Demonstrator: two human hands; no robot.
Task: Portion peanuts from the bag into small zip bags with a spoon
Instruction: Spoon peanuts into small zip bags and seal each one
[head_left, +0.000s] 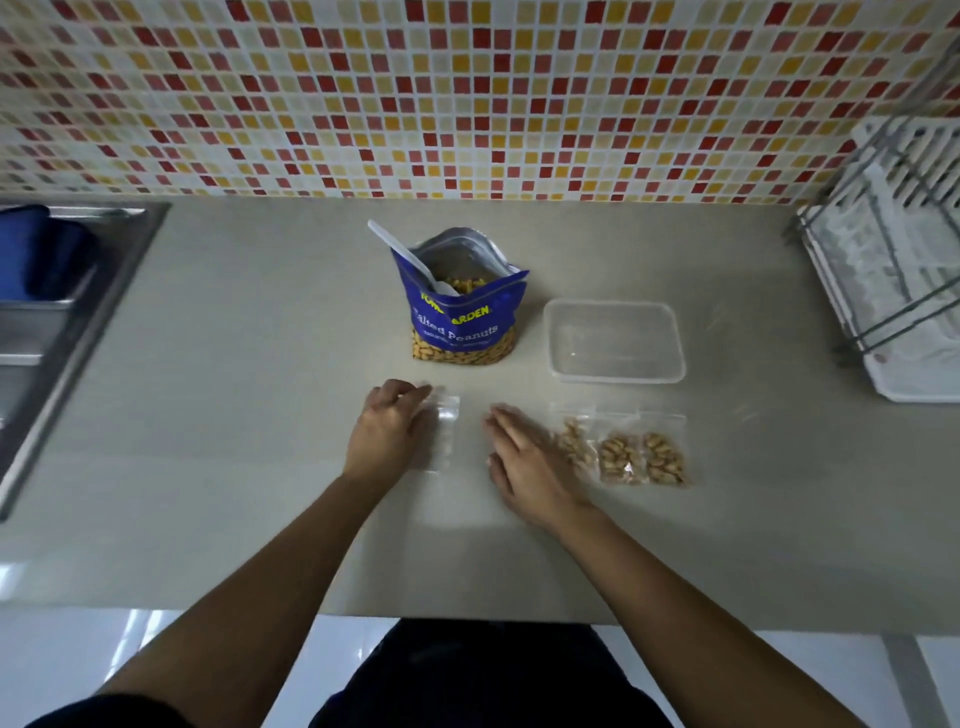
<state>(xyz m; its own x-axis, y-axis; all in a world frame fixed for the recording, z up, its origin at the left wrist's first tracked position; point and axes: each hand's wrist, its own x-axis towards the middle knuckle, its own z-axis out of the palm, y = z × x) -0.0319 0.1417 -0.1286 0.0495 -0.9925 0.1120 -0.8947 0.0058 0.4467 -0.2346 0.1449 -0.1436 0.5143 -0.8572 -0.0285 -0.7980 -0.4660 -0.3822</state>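
Nearest the camera: dark clothing and glossy white floor (831, 670) below the counter edge. Both bare forearms reach fwd over the beige counter (234, 467).

L hand (387, 431) lies on the left part of an empty zip bag (445, 431), which lies flat on the counter. Its fingers curl onto the bag's top-left corner and grip it there. The edge is blurred, so the exact pinch is hard to read.

R hand (524, 462) is flat, palm down, fingers straight and together, holding nothing. It is motion-blurred and sits btwn the empty bag and the filled zip bags (631, 457). Three of those lie side by side w/ peanuts inside. The hand's outer edge is just beside the leftmost one; can't tell if it touches.

Further back, centre: the blue peanut bag (465, 317) stands upright, top open, peanuts visible inside and through the clear strip at its base. A white spoon (402, 249) rests in it, bowl down among the nuts, handle leaning out to the back-left.

Right of the bag, apart from it, is a clear plastic container (615, 340), no lid.

Far left: steel sink (104, 291) w/ a blue item (36, 254) in it. Far right: wire dish rack (893, 270) on a white tray. Behind all: mosaic tile wall (467, 93) in red, orange, cream.
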